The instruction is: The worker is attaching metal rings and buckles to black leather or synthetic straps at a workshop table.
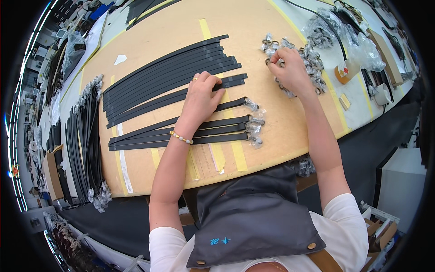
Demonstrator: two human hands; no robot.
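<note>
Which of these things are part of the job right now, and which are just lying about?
In use:
left hand on the black straps
right hand in the pile of bagged metal rings

Lying about:
tape roll
bundled straps at left
clear bags

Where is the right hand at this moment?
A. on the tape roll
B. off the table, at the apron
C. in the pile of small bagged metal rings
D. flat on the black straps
C: the right hand pinches a piece in the pile of bagged metal rings, while the left hand presses on the black straps.
</note>
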